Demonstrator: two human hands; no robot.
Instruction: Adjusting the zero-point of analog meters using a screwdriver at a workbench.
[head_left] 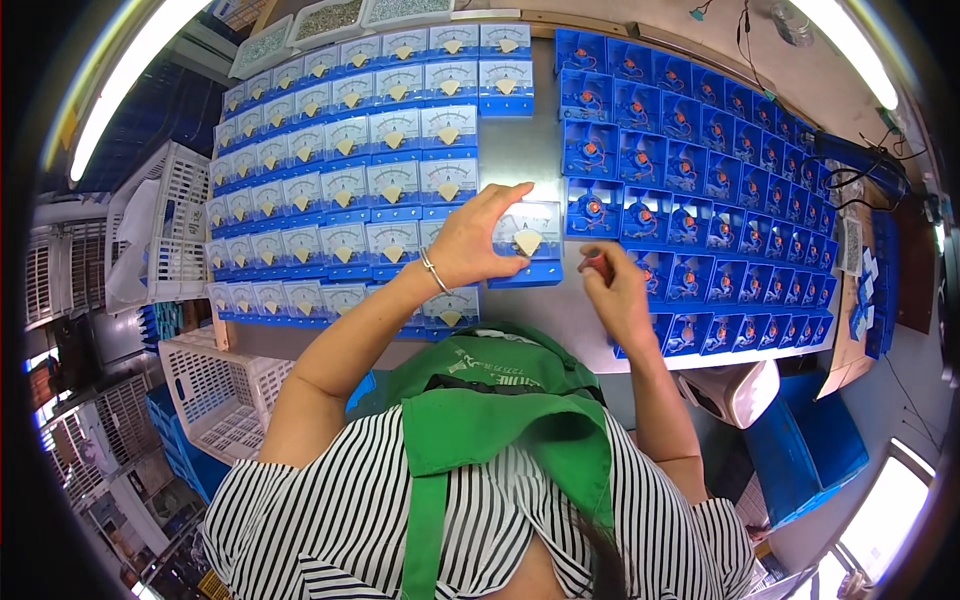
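An analog panel meter (527, 243) with a clear front, a cream fan-shaped piece and a blue base sits at the middle of the metal-topped table. Thumb and fingers of my left hand (470, 238) grip it by its left side. To the right of this meter, apart from it, my right hand (618, 295) is closed around a small dark red object (597, 264), mostly hidden by the fingers; its kind cannot be made out. Similar meters (394, 130) stand in rows on the left. Open blue housings (640, 160) with red-orange parts and wires inside fill the right side.
Trays of small parts (325, 22) line the back left edge. White plastic crates (180, 225) stand left of the table, another crate (225, 395) lower down. A dark blue tool with a cable (860, 165) lies at the right; a blue bin (805, 450) stands below.
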